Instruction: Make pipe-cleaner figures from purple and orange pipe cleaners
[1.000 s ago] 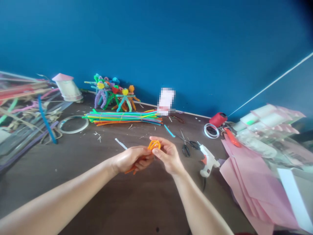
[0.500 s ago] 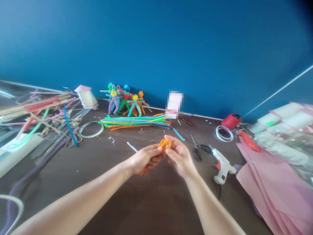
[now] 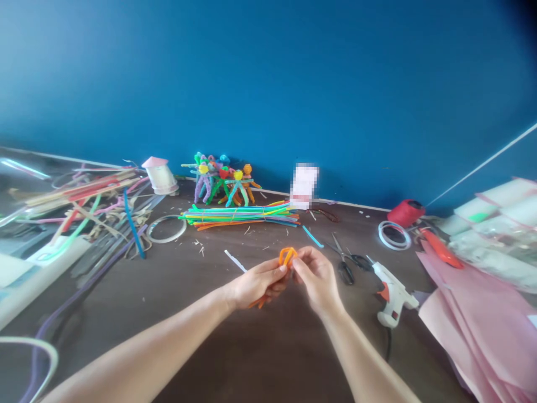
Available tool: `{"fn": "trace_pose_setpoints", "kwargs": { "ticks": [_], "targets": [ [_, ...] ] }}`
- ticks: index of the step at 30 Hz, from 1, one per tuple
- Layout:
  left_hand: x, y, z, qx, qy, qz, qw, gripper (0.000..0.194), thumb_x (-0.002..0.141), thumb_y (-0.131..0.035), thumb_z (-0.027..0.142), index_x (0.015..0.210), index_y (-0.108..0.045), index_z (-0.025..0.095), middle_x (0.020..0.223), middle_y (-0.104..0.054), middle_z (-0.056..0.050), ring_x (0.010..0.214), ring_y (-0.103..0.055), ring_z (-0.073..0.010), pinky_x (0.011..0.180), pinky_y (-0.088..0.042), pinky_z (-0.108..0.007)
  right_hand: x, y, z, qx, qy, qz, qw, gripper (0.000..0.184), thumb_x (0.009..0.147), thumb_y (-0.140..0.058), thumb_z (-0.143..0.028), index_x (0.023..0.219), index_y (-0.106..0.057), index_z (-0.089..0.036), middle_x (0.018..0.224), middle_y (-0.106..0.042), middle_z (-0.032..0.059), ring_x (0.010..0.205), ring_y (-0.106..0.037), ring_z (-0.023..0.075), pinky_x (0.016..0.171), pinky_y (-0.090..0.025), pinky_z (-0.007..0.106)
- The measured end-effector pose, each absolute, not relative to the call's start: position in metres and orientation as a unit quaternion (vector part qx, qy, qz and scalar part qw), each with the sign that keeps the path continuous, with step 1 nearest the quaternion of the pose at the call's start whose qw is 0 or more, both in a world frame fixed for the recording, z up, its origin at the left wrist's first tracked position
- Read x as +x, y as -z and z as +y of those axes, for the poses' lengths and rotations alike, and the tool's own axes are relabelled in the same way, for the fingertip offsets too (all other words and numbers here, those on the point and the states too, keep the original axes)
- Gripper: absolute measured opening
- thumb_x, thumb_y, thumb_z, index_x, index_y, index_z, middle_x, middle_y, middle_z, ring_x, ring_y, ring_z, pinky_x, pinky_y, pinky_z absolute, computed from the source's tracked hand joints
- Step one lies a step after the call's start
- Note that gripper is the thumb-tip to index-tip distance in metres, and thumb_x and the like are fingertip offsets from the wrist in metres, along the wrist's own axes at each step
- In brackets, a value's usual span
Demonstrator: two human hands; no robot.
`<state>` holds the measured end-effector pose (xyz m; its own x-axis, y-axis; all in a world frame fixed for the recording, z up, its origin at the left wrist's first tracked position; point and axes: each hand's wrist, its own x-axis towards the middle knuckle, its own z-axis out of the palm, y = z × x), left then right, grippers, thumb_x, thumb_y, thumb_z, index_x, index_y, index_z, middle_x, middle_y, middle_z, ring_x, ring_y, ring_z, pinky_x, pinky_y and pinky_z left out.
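An orange pipe cleaner (image 3: 287, 256), bent into loops, is held between my two hands above the dark table. My left hand (image 3: 262, 281) is closed around its lower part, thumb on top, and orange ends poke out beneath the fingers. With thumb and fingertips, my right hand (image 3: 316, 277) pinches the right side of the loops. Beyond the hands lies a bundle of coloured pipe cleaners (image 3: 243, 215). Behind that bundle stand several pipe cleaner figures (image 3: 224, 179).
To the right lie scissors (image 3: 344, 263), a white glue gun (image 3: 394, 296), pink sheets (image 3: 474, 324), a tape roll (image 3: 394, 235) and a red thread spool (image 3: 406, 213). Leftward are a pile of strips and sticks (image 3: 92, 196), a clear ring (image 3: 166, 229) and a white cup-like holder (image 3: 161, 178).
The view has shifted slightly, so the scene sits a little lower and farther right. My right fingers have closed in on the orange loops, which look narrower.
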<state>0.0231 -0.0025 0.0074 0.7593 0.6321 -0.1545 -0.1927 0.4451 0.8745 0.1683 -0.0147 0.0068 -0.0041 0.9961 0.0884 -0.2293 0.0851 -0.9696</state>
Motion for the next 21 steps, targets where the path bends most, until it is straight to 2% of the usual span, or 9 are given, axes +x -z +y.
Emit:
{"fn": "trace_pose_setpoints", "kwargs": {
  "ticks": [3,5,8,10,15,18,21],
  "targets": [
    [0.0232,-0.0075,-0.0034,0.481,-0.26,0.241,0.802,0.028,0.081,-0.041,0.043,0.073,-0.039,0.017,0.057,-0.029,0.006,0.044,-0.022,-0.0044,0.039,-0.016,-0.018,0.168,-0.0067,-0.0155,-0.405,-0.538,-0.462,0.577,0.015,0.073,-0.062,-0.026,0.072,-0.051,-0.017,0.058,-0.05,-0.0054,0.043,-0.04,0.0035,0.04,-0.034,0.015],
    [0.0233,-0.0068,-0.0033,0.481,-0.267,0.244,0.799,0.028,0.082,-0.041,0.043,0.073,-0.038,0.017,0.058,-0.029,0.006,0.045,-0.023,-0.0045,0.04,-0.016,-0.018,0.168,-0.0078,-0.0161,-0.395,-0.547,-0.465,0.573,0.014,0.073,-0.062,-0.026,0.079,-0.052,-0.018,0.063,-0.053,-0.0041,0.045,-0.042,0.0039,0.041,-0.034,0.015],
    [0.0229,-0.0067,-0.0025,0.475,-0.272,0.244,0.801,0.027,0.081,-0.043,0.042,0.073,-0.038,0.017,0.058,-0.03,0.006,0.046,-0.023,-0.0045,0.04,-0.015,-0.019,0.1686,-0.0115,-0.0169,-0.39,-0.555,-0.493,0.545,0.03,0.073,-0.062,-0.025,0.101,-0.051,-0.021,0.073,-0.055,-0.0018,0.056,-0.05,0.0067,0.048,-0.039,0.017],
    [0.0223,-0.0079,-0.0022,0.484,-0.257,0.249,0.798,0.028,0.08,-0.044,0.044,0.072,-0.038,0.017,0.056,-0.029,0.006,0.045,-0.022,-0.0046,0.04,-0.015,-0.019,0.1691,-0.0142,-0.0173,-0.397,-0.542,-0.522,0.525,0.038,0.072,-0.063,-0.024,0.108,-0.05,-0.022,0.073,-0.055,-0.0021,0.061,-0.051,0.0078,0.054,-0.042,0.018],
    [0.0228,-0.0108,-0.0032,0.515,-0.22,0.273,0.782,0.032,0.079,-0.043,0.048,0.07,-0.038,0.017,0.053,-0.031,0.007,0.043,-0.027,-0.0048,0.04,-0.021,-0.019,0.1702,-0.0163,-0.0183,-0.423,-0.463,-0.594,0.503,0.018,0.075,-0.058,-0.029,0.09,-0.06,-0.019,0.068,-0.055,-0.001,0.06,-0.05,0.0091,0.054,-0.041,0.019],
    [0.0237,-0.0111,-0.0029,0.466,-0.234,0.257,0.814,0.028,0.078,-0.046,0.044,0.073,-0.037,0.018,0.055,-0.031,0.007,0.042,-0.026,-0.0041,0.041,-0.022,-0.019,0.1709,-0.0143,-0.0185,-0.435,-0.427,-0.616,0.5,0.015,0.077,-0.055,-0.03,0.086,-0.059,-0.018,0.068,-0.055,-0.0005,0.059,-0.049,0.0096,0.053,-0.041,0.02],
    [0.0226,-0.0124,-0.0008,0.421,-0.246,0.244,0.838,0.023,0.077,-0.052,0.036,0.076,-0.039,0.017,0.055,-0.027,0.008,0.043,-0.021,-0.0031,0.041,-0.017,-0.018,0.1714,-0.0116,-0.0177,-0.44,-0.422,-0.62,0.494,0.015,0.078,-0.055,-0.03,0.085,-0.058,-0.018,0.066,-0.053,-0.0011,0.054,-0.045,0.0084,0.05,-0.038,0.019]
  ]
}}
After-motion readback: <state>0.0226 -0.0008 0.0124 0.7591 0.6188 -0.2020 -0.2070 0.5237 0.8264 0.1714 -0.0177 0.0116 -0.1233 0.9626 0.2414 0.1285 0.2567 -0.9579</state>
